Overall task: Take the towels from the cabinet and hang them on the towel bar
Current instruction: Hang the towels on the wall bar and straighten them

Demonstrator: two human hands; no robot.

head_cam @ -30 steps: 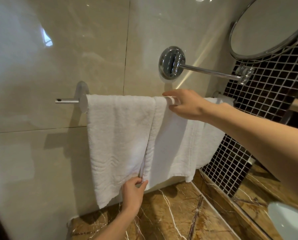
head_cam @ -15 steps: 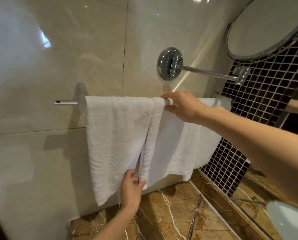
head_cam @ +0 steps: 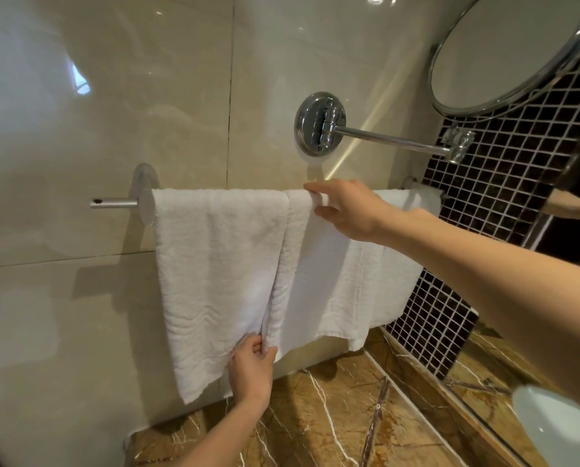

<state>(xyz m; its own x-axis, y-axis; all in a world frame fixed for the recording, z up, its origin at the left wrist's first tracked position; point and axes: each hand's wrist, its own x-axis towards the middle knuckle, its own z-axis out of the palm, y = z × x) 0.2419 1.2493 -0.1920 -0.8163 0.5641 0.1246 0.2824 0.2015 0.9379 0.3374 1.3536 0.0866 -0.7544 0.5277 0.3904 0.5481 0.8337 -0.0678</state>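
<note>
Left hand (head_cam: 252, 365) is creeping upward, pinching the second towel (head_cam: 322, 281) by its edge, while right hand (head_cam: 349, 208) is clasping it atop the towel bar (head_cam: 113, 203) — likely final straightening.

My left hand (head_cam: 253, 369), held low, pinched the towel (head_cam: 315, 281) edge; my right hand (head_cam: 347, 210), arm outstretched, gripped its top.

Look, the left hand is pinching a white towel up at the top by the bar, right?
Not quite: the left hand pinches the white towel down at its bottom edge, not at the top by the bar. The head view shows it.
</note>
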